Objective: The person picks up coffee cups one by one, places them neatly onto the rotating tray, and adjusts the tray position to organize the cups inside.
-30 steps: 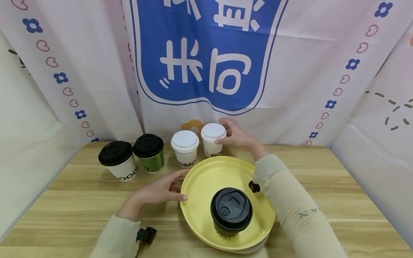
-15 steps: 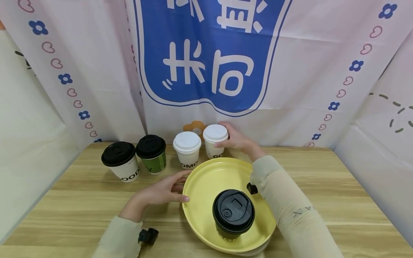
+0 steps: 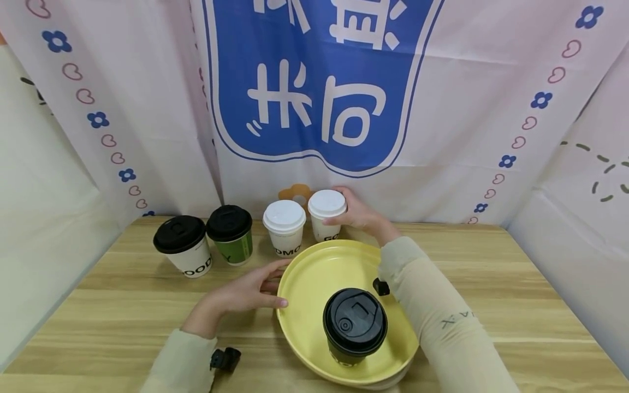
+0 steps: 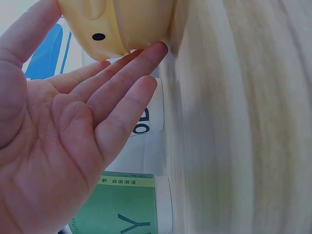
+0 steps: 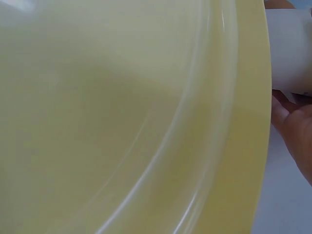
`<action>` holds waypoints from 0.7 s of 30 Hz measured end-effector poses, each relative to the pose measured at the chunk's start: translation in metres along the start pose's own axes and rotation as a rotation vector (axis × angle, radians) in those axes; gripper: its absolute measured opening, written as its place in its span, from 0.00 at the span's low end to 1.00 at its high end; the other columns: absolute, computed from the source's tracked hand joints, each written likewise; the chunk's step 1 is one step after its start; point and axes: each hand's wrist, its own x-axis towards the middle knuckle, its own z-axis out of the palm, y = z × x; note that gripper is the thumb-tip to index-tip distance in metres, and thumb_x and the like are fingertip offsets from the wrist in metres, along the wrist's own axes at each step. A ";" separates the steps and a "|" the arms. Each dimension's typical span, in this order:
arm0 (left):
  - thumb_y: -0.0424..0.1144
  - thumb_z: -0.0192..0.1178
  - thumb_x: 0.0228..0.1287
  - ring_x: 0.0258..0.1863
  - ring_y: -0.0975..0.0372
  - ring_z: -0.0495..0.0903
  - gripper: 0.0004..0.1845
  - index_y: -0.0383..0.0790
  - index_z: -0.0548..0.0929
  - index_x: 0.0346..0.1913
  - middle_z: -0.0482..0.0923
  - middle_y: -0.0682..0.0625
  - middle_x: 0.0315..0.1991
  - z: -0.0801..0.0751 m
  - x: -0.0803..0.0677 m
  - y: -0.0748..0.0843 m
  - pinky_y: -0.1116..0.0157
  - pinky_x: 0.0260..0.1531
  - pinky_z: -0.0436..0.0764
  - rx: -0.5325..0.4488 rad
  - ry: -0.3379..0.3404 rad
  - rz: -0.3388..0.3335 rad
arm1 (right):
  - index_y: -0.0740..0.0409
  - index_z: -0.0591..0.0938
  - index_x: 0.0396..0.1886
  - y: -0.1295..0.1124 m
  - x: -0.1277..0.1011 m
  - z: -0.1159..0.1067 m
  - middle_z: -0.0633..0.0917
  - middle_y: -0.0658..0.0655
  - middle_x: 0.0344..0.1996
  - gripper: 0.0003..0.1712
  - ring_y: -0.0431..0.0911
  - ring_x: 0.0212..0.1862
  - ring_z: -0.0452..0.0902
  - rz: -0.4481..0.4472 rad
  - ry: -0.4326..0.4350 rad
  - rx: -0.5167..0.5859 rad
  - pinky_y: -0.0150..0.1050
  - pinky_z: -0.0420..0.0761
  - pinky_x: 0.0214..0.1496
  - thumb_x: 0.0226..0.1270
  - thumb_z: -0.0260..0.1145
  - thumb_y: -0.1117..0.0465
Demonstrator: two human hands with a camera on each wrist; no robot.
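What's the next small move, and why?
I'd probably lift the white cup straight up, clear of the yellow tray. The right hand has fingers and thumb around it, it stands just behind the tray's rim, and the left hand touches the tray's edge. There's bare space behind the black-lidded cup.

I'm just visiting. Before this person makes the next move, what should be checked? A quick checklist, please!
1. Right hand holding the farthest white-lidded cup: ok, thumb and fingers are around it.
2. That cup's lid on: ok, it appears seated.
3. Cup lifted off the table: cannot tell; the yellow tray hides its base.
4. Left hand at the tray: ok, the thumb touches the rim.
5. Black-lidded cup on the tray standing: ok, it looks upright.
6. Room for another cup: ok, probably; bare surface shows behind it.
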 end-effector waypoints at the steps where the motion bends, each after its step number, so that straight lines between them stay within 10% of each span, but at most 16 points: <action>1: 0.36 0.66 0.66 0.68 0.40 0.69 0.47 0.38 0.48 0.79 0.57 0.30 0.74 0.000 0.000 0.000 0.53 0.63 0.76 0.001 0.001 0.001 | 0.60 0.55 0.74 -0.001 0.000 -0.001 0.64 0.62 0.69 0.54 0.56 0.68 0.61 -0.004 -0.003 0.000 0.51 0.59 0.75 0.53 0.77 0.67; 21: 0.36 0.66 0.66 0.68 0.40 0.70 0.47 0.38 0.47 0.79 0.58 0.29 0.74 0.000 0.000 0.001 0.51 0.64 0.75 0.007 -0.001 -0.002 | 0.54 0.55 0.75 -0.019 -0.019 -0.026 0.68 0.61 0.68 0.53 0.56 0.68 0.63 -0.061 -0.021 0.009 0.54 0.59 0.75 0.53 0.76 0.68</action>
